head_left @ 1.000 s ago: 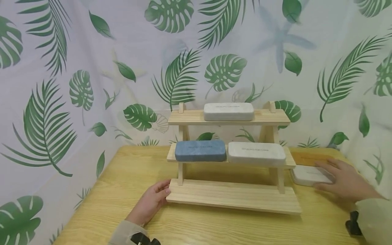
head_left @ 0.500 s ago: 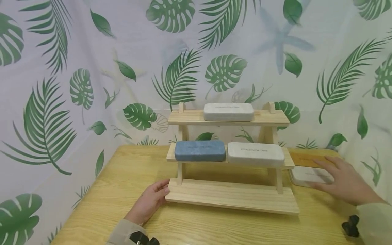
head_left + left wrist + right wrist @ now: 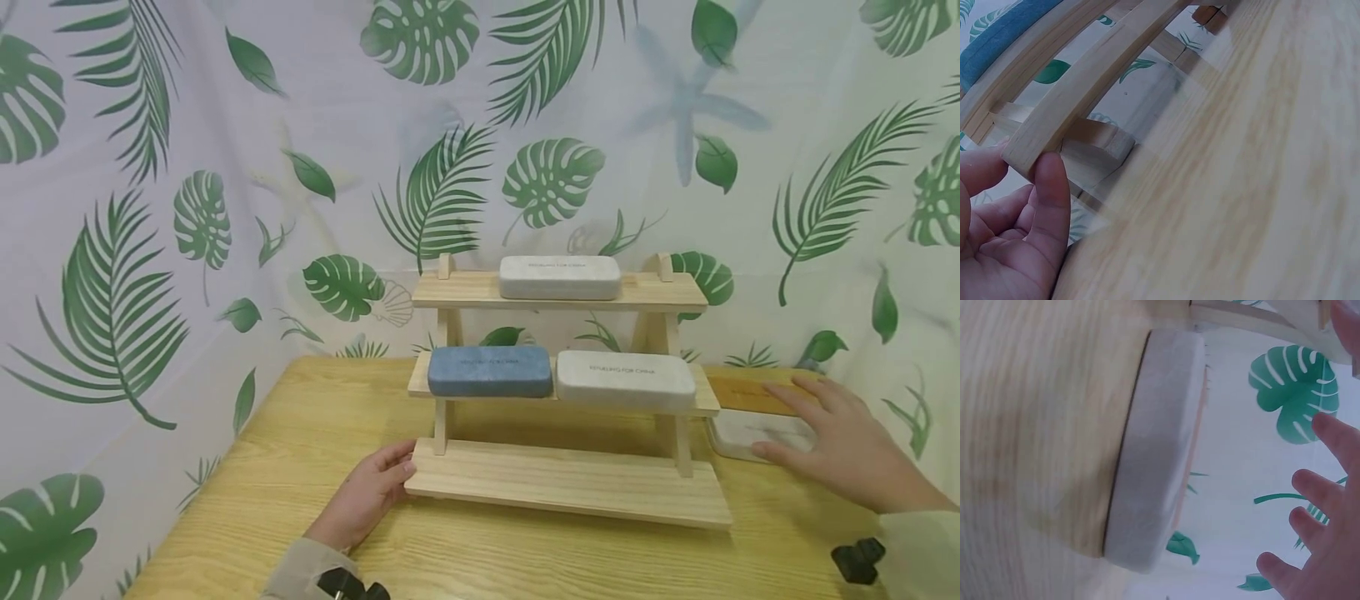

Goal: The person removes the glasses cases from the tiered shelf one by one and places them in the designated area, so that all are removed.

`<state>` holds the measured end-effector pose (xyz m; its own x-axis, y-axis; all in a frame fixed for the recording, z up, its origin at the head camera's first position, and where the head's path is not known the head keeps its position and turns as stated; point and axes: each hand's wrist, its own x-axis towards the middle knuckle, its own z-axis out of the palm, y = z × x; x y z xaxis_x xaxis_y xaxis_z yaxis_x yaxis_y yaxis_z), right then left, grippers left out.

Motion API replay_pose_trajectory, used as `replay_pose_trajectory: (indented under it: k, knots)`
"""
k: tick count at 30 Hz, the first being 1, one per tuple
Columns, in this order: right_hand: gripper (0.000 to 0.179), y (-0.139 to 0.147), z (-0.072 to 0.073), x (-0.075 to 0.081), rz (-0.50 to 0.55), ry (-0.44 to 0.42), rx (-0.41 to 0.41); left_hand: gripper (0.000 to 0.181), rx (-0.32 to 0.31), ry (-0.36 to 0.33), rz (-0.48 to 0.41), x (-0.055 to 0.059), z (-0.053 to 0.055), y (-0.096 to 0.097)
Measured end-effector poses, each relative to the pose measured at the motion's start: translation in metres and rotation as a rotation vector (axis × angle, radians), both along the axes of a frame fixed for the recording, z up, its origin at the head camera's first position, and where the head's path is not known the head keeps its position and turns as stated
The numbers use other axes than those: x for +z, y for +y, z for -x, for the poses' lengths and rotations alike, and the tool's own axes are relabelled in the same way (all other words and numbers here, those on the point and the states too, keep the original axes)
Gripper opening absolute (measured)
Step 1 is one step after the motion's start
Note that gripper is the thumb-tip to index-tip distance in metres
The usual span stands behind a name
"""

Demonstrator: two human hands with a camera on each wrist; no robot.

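A three-tier wooden display rack [image 3: 570,483] stands on the table. My left hand [image 3: 367,496] pinches the left end of its lowest board, the thumb and index finger on either side of the board end [image 3: 1035,144] in the left wrist view. One white glasses case [image 3: 558,277] sits on the top shelf. On the middle shelf a blue glasses case [image 3: 489,372] lies beside another white case [image 3: 626,379]. To the rack's right, my right hand [image 3: 847,450] hovers with spread fingers over a white case [image 3: 750,433] on the table. The right wrist view shows those fingers apart from that case [image 3: 1157,444].
Behind the white case on the right lies an orange-brown case [image 3: 750,395], partly covered by the right hand. The wooden table [image 3: 300,442] meets a leaf-patterned cloth [image 3: 300,125] at the back and sides.
My right hand has lifted slightly from the white case on the table, and its fingers have spread. The left hand keeps its hold on the rack.
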<state>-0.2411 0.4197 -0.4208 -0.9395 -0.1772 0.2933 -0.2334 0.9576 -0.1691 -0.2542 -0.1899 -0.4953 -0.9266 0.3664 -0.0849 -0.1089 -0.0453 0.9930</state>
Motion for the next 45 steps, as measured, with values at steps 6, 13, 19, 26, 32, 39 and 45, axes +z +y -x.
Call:
replay_pose_trajectory:
  k: [6, 13, 19, 26, 32, 39, 45]
  knots:
    - [0.098, -0.009, -0.005, 0.011, 0.037, 0.001, 0.009, 0.065, -0.008, 0.007, -0.004, 0.000, 0.002, 0.000]
    - [0.094, -0.022, -0.009, 0.026, 0.092, 0.015, 0.061, 0.062, -0.006, 0.018, -0.011, 0.002, 0.003, 0.003]
    - [0.091, -0.032, -0.007, 0.035, 0.063, 0.019, 0.076, 0.063, -0.008, 0.026, -0.009, 0.003, 0.005, 0.004]
    - [0.090, -0.047, -0.008, 0.041, 0.077, 0.073, 0.142, 0.063, -0.004, 0.014, 0.009, -0.001, 0.004, 0.001]
    - [0.088, -0.065, -0.010, 0.052, 0.062, 0.121, 0.167, 0.064, 0.000, 0.007, 0.001, -0.003, 0.001, -0.001]
    - [0.089, -0.086, -0.009, 0.066, 0.028, 0.152, 0.196, 0.064, 0.000, 0.000, 0.002, -0.004, 0.001, -0.002]
    - [0.092, -0.102, -0.004, 0.072, -0.010, 0.186, 0.219, 0.063, 0.000, 0.009, -0.005, -0.004, 0.001, -0.001]
